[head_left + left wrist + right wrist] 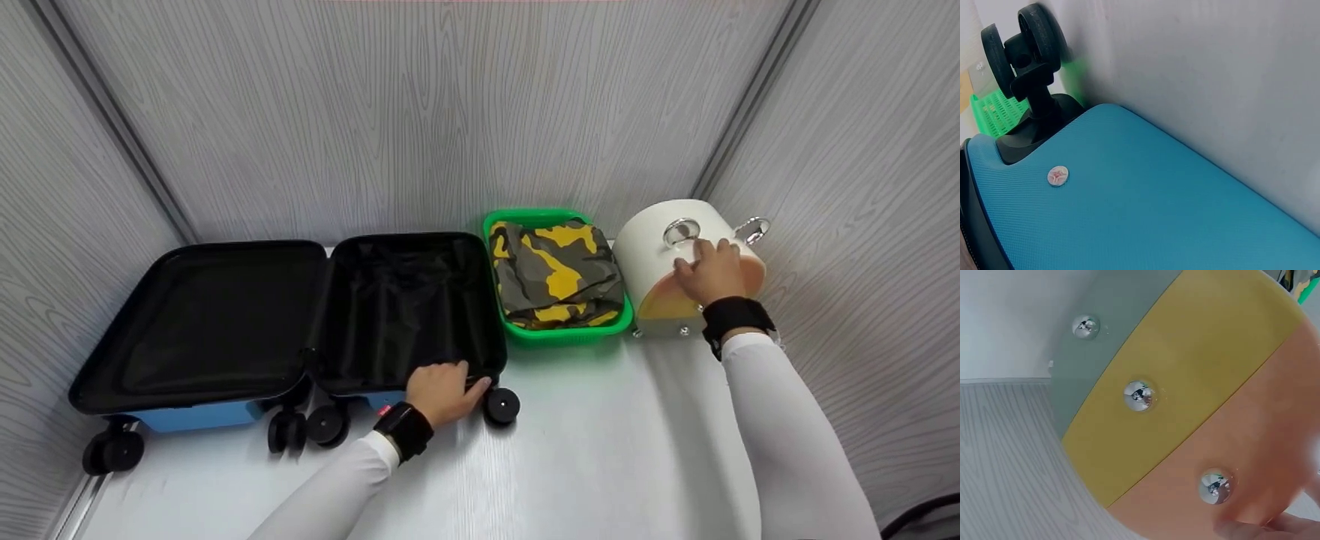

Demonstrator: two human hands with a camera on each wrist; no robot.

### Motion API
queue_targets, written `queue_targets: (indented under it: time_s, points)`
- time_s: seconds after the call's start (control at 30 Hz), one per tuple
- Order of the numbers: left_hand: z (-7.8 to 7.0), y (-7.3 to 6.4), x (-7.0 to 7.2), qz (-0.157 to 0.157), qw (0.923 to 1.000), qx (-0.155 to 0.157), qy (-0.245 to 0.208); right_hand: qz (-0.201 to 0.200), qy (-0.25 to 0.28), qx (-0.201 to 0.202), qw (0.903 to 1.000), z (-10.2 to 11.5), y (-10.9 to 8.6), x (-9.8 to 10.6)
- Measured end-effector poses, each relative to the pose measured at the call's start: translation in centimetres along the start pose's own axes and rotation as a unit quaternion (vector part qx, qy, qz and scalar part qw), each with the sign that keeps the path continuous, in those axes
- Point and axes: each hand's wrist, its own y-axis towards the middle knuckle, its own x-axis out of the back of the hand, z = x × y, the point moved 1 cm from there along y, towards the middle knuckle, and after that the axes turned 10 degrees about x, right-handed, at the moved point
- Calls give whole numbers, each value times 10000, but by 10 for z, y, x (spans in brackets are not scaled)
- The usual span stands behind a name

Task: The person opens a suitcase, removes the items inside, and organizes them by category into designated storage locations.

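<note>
My left hand (442, 391) grips the near rim of an open suitcase (416, 307), close to its right corner wheel (501, 406). The suitcase has a black lining and a blue shell (1145, 197); both halves lie spread side by side. My right hand (712, 271) rests over the front edge of a white rounded box (652, 232), below one of its chrome rings (681, 232). In the right wrist view its flat front shows an orange panel (1264, 433), a yellow panel (1185, 354) and a grey-green panel (1106, 309), with chrome knobs. Fingertips show at the lower right.
Between the suitcase and the box stands a green basket (570, 337) with folded camouflage cloth (562, 277) in yellow, grey and black. Grey wood-grain walls (420, 112) enclose the white tabletop (570, 450). A black cable (926, 510) lies at the lower right.
</note>
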Motion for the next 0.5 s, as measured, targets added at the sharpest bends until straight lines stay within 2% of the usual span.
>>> queue_targets:
  time_s: [0.1, 0.2, 0.37, 0.5]
  points:
    - [0, 2, 3, 34, 10000, 28, 41, 259, 3, -77, 9996, 0, 3, 1]
    - [1, 3, 9, 172, 9998, 51, -16, 352, 69, -138, 9993, 6, 7, 3]
    - [6, 7, 22, 348, 9978, 123, -551, 10, 673, -225, 9975, 32, 5, -3]
    - [15, 11, 39, 89, 9968, 142, -775, -172, 1021, 3, 9946, 60, -3, -13]
